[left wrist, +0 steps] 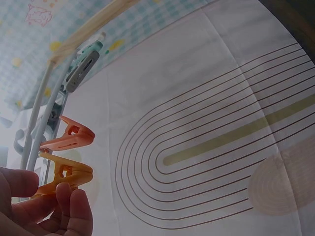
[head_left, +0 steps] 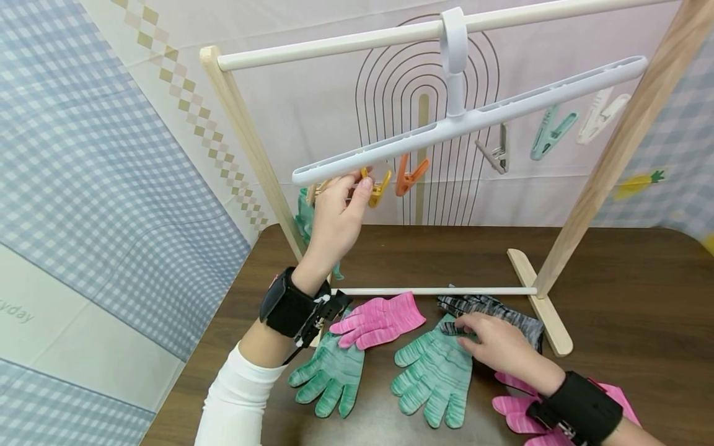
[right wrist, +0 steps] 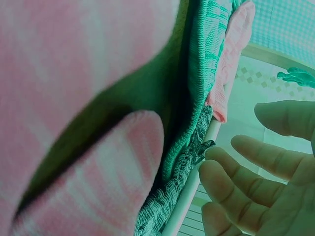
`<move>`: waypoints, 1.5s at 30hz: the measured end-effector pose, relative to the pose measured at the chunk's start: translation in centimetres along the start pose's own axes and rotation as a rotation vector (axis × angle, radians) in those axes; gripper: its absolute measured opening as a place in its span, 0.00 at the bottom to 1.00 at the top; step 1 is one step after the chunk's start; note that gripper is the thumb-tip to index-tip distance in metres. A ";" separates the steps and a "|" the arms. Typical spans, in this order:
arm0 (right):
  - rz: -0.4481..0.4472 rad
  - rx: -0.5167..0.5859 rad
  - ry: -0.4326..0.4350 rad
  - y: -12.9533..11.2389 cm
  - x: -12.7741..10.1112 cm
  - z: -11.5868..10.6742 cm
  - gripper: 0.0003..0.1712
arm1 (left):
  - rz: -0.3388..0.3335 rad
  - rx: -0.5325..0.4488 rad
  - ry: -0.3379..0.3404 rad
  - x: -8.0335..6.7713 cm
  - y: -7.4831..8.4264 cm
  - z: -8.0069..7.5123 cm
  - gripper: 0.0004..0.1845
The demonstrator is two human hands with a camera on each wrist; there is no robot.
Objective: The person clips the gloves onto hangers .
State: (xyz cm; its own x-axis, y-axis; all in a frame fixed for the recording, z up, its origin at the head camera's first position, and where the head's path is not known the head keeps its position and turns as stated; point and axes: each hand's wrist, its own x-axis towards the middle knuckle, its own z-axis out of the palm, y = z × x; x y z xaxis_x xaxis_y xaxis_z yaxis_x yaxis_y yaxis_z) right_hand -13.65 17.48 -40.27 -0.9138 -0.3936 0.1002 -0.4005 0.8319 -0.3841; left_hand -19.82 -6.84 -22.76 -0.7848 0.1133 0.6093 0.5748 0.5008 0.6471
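Pinching at the yellow clothespin, the left hand is reaching up under the white hanger bar, its grip closing on the peg's handles with thumb and fingertips while the orange clothespin is hanging just beside it; in this head view the right hand is lying with relaxed, straight fingers on the cuff area where the green glove is meeting the dark grey glove on the brown surface, holding nothing that I can make out. A second green glove and a pink glove are lying near the left wrist, another pink glove is sitting partly under the right forearm, and a teal glove seems to be hanging already behind the left hand. From the left wrist, the fingers are squeezing the yellow clothespin, with the orange clothespin directly above it in the frame; whether the jaws are gaping is hard to tell. From the right wrist, the right hand is showing loose, spread fingers next to folds of green glove and pink glove. Doing this well probably means squeezing the peg fully and steadying the swinging bar while a cuff is being brought up.
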 end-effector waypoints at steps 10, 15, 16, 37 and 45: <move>0.023 -0.004 -0.057 0.0 0.0 0.3 0.17 | 0.021 0.017 0.001 0.0 -0.1 0.0 0.16; 0.025 -0.006 -0.077 0.0 0.0 0.4 0.18 | 0.026 0.017 -0.003 0.0 -0.1 0.0 0.16; 0.024 -0.007 -0.082 0.0 0.1 0.4 0.18 | 0.023 0.015 -0.004 0.0 -0.1 0.0 0.16; 0.037 -0.033 -0.135 -0.1 0.4 0.7 0.21 | 0.013 -0.072 -0.045 -0.2 -0.2 0.6 0.15; 0.033 -0.043 -0.133 0.1 0.6 0.7 0.21 | 0.010 -0.082 -0.067 -0.3 -0.2 0.8 0.15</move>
State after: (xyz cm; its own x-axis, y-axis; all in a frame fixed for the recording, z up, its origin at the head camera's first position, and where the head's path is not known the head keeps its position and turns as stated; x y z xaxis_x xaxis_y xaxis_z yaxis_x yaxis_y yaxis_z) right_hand -14.17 17.04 -40.87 -0.9105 -0.4121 -0.0349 -0.3759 0.8599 -0.3454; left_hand -19.85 -6.31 -23.44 -0.7909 0.1769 0.5858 0.5978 0.4275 0.6781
